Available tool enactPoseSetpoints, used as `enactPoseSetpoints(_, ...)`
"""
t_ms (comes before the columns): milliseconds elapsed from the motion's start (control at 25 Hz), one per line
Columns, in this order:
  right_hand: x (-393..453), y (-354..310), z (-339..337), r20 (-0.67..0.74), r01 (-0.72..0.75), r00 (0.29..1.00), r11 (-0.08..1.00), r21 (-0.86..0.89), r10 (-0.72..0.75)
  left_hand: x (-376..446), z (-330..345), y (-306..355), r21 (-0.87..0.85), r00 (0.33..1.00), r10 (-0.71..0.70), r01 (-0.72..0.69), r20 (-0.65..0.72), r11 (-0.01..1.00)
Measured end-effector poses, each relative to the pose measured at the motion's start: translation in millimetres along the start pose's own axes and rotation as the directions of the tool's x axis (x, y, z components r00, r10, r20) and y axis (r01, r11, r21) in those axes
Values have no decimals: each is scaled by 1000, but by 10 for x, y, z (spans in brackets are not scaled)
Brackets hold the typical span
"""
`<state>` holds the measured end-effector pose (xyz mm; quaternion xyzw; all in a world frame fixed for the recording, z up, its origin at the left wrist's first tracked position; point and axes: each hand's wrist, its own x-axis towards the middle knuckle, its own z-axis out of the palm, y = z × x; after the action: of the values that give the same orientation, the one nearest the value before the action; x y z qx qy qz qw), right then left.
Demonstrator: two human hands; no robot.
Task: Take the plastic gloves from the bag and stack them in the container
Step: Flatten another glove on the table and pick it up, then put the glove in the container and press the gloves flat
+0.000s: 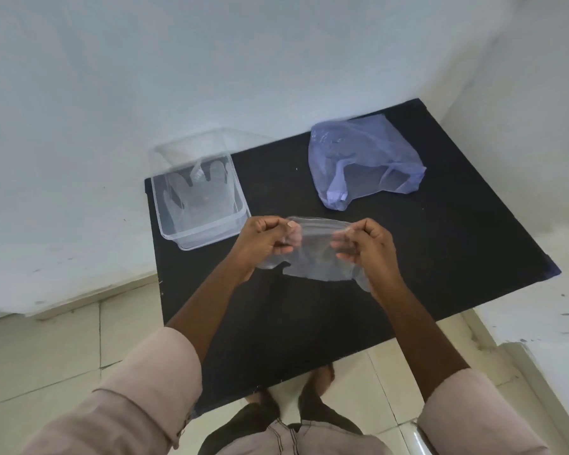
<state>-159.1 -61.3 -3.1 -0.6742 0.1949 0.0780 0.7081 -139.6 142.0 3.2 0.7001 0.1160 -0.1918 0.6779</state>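
A clear plastic glove hangs stretched between my two hands above the middle of the black table. My left hand pinches its left upper edge and my right hand pinches its right upper edge. A clear rectangular container stands at the table's left back corner with at least one clear glove lying flat inside, fingers pointing away. A crumpled bluish-purple plastic bag lies at the back right of the table.
White walls stand close behind and to the right of the table. The table's front edge is near my legs, and pale floor tiles spread to the left. A white ledge runs at the right.
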Motion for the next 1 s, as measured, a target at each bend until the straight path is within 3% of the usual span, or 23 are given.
enactPoseSetpoints(240, 133, -345, 415, 128, -2, 992, 994, -107, 16, -43, -371, 251, -53, 994, 30, -36, -106, 998)
enactPoseSetpoints(520, 164, -794, 1161, 191, 141, 977, 963, -230, -97, -7, -1099, 581, -185, 986, 63, -91, -156, 979)
enactPoseSetpoints(840, 606, -1257, 1954, 281, 128, 958, 961, -246, -55, 185, -1798, 877, -186, 967, 64, -112, -248, 976)
enactPoseSetpoints(1000, 882, -1498, 2403, 351, 141, 935, 958, -249, -47, 377, -2071, 1111, -140, 920, 66, -129, -386, 982)
